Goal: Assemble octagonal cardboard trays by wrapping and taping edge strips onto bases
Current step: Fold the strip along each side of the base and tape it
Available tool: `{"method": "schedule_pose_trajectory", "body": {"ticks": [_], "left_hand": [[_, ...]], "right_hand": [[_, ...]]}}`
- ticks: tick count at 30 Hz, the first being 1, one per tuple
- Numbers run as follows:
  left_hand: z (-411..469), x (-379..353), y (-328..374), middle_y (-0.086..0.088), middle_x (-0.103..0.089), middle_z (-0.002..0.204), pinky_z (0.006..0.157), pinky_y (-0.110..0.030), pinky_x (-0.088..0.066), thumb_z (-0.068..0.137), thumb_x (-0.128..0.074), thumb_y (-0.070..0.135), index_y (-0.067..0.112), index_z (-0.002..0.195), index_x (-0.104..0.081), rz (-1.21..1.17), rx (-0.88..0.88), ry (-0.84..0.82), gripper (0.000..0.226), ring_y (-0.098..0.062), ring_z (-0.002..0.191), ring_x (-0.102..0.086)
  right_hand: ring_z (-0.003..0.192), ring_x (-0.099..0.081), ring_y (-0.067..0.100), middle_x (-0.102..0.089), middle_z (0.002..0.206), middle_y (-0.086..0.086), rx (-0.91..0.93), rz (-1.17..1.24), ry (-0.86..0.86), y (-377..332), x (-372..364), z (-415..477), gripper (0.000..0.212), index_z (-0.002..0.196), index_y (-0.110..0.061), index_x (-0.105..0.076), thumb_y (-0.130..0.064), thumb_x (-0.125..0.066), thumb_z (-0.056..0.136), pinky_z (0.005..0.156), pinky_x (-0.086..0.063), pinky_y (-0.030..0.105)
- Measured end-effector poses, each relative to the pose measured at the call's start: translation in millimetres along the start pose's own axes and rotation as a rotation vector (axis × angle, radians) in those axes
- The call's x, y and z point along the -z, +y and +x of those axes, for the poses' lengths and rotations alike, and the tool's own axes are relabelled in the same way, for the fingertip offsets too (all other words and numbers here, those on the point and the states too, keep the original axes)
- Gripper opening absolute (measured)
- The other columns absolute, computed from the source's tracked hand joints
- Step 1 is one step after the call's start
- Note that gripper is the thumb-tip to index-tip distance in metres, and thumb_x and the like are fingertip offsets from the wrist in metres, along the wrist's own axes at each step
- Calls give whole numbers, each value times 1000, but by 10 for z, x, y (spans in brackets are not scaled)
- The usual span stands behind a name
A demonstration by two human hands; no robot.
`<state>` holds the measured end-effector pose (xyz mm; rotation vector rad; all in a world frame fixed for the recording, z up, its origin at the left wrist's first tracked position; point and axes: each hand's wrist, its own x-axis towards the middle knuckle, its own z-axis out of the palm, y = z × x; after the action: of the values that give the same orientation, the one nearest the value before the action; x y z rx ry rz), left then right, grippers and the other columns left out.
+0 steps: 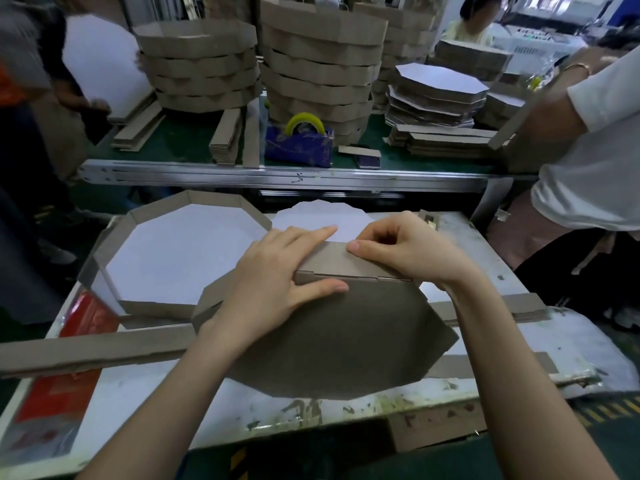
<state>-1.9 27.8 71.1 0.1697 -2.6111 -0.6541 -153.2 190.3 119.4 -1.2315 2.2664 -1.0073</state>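
A brown octagonal cardboard base (332, 344) lies face down in the middle of the white table, tilted up at its far edge. An edge strip (332, 259) runs along that far edge. My left hand (277, 282) rests on the strip and base, fingers straight and thumb pressing the fold. My right hand (405, 251) pinches the strip's top edge between thumb and curled fingers. A finished tray (180, 244) with a white inside stands to the left. A long loose strip (93, 355) lies across the table's front left.
A blue tape dispenser (299, 143) with a yellow roll stands on the green conveyor behind. Stacks of finished trays (318, 64), flat bases (440, 88) and strip bundles (446, 140) surround it. Other people stand left and right. White bases (322, 216) lie beyond my hands.
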Motion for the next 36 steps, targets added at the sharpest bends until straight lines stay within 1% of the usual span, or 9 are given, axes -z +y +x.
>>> {"method": "schedule_pose_trajectory", "body": {"ticks": [4,11,16,18,22,25,29,31,36], "left_hand": [[-13,-21,-24,11,-59,123,87,-31,-42,76,-45,76,34,135,-54,-5,-17,57,72,-11,109,-48],[-27,-80,-17,16,-59,120,82,-27,-39,79,-45,75,42,127,-60,-18,12,129,61,-5,106,-47],[-18,-54,-39,14,-58,128,88,-33,-45,80,-46,72,45,132,-54,-24,-22,100,59,-10,113,-49],[-27,-48,-48,13,-58,127,88,-33,-45,81,-47,71,44,130,-56,-19,-25,121,57,-10,113,-49],[-39,-54,-55,13,-61,123,87,-36,-46,81,-49,69,44,122,-63,-57,-29,142,50,-10,110,-50],[-26,-68,-30,14,-61,120,87,-36,-46,80,-50,68,44,117,-66,-84,-18,153,47,-10,107,-50],[-21,-59,-3,13,-61,127,92,-40,-46,81,-50,65,46,117,-63,-98,-37,143,43,-12,117,-50],[-5,-26,1,15,-59,130,94,-42,-45,83,-48,64,50,118,-60,-83,-57,94,40,-12,120,-49],[123,92,45,14,-57,135,105,-40,-34,89,-47,57,54,120,-58,33,-142,-80,34,-15,130,-44]], "right_hand": [[57,-56,10,-72,74,13,4,33,27,-36,29,-10,22,84,-15,-79,-34,-70,91,42,-38,12],[67,-59,13,-73,78,11,-19,7,29,-67,-29,4,23,85,-15,-79,-35,-69,92,59,-47,25],[74,-69,28,-75,77,9,-22,46,76,-70,-3,34,21,84,-15,-80,-33,-72,90,69,-54,40],[69,-66,23,-75,78,9,-32,47,51,-67,-31,43,22,84,-15,-80,-35,-71,90,66,-53,37],[66,-63,6,-75,78,3,-107,105,10,12,-68,3,25,89,-18,-80,-39,-67,93,56,-48,18],[58,-58,8,-68,67,3,-189,126,44,91,8,-42,31,86,-16,-78,-44,-65,93,48,-42,19],[64,-64,9,-76,77,3,-152,187,52,113,30,-62,16,84,-27,-80,-33,-68,93,52,-47,19],[66,-62,12,-76,80,7,-127,196,62,111,10,-52,15,85,-27,-80,-31,-68,93,56,-47,24],[58,-62,3,-75,71,-1,-126,209,42,138,31,-9,18,85,-25,-81,-31,-67,94,48,-43,13]]}}
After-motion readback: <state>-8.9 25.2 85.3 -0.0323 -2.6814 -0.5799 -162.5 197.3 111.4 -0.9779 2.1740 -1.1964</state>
